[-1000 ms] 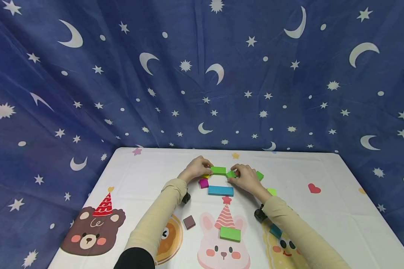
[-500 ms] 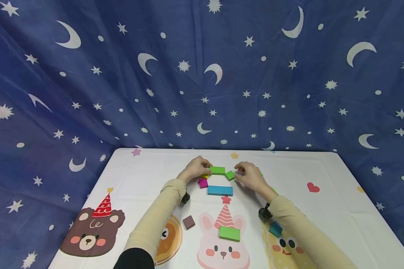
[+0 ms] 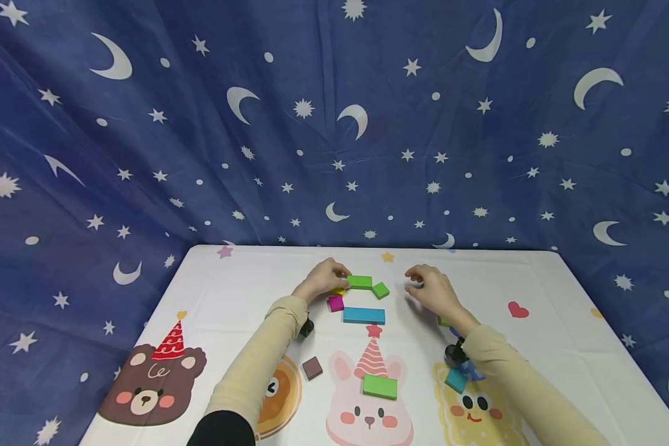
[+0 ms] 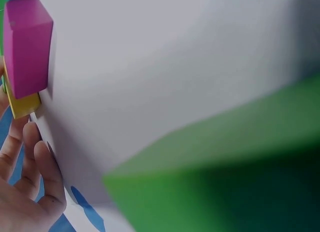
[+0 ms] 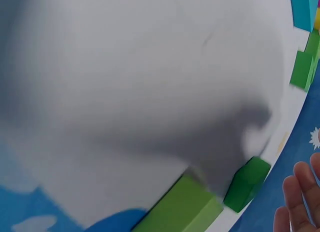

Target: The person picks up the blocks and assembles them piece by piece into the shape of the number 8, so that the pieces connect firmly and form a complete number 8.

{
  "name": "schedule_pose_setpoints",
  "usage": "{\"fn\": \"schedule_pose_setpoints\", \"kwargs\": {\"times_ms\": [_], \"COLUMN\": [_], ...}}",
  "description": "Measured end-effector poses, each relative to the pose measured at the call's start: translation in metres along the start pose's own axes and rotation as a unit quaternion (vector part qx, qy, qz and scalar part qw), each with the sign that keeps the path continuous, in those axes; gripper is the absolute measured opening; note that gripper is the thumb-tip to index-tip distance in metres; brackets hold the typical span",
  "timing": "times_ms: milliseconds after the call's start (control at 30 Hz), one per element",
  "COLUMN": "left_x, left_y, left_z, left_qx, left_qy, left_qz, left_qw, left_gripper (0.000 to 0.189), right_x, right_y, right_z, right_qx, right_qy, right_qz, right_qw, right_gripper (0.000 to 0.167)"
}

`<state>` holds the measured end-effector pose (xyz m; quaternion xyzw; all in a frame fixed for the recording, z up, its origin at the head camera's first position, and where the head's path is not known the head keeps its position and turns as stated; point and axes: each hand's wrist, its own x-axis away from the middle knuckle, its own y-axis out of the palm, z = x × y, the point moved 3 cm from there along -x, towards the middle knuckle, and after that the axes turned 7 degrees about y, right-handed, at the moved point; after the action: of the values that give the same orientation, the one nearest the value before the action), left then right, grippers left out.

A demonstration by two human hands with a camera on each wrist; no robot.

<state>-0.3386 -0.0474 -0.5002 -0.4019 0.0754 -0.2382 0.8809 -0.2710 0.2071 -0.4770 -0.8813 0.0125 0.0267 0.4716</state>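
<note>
In the head view my left hand (image 3: 324,279) pinches the left end of a long green block (image 3: 360,282) between thumb and fingers. Partly hidden under it is a yellow block (image 4: 26,106), with a magenta block (image 3: 336,303) beside that. The left wrist view shows the other fingers loosely bent near the yellow block. A small green block (image 3: 380,290) sits at an angle by the long one's right end. My right hand (image 3: 433,290) hovers to the right of it, fingers relaxed and holding nothing.
Nearer lie a long blue block (image 3: 364,316), a brown block (image 3: 313,368), another green block (image 3: 380,386) and a teal block (image 3: 456,380). Green blocks (image 5: 247,184) lie below my right hand. A blurred green block (image 4: 215,197) looms close to the left wrist camera.
My right hand has let go of the small green block and drawn away to the right, leaving it beside the long green one. My left hand has stayed in place.
</note>
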Motion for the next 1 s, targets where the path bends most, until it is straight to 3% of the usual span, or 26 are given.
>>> {"fn": "schedule_pose_setpoints", "kwargs": {"times_ms": [467, 1000], "left_x": [0.001, 0.002], "left_y": [-0.001, -0.001], "left_z": [0.000, 0.000], "left_qx": [0.005, 0.012], "left_qy": [-0.001, 0.002], "left_qz": [0.000, 0.002], "left_qw": [1.0000, 0.9999], "left_gripper": [0.030, 0.030], "right_x": [0.000, 0.003], "right_y": [-0.007, -0.005], "right_z": [0.028, 0.043], "right_qx": [0.026, 0.070], "right_qy": [0.032, 0.067], "right_qz": [0.002, -0.027], "right_qw": [0.9992, 0.9950], "right_gripper": [0.038, 0.040]}}
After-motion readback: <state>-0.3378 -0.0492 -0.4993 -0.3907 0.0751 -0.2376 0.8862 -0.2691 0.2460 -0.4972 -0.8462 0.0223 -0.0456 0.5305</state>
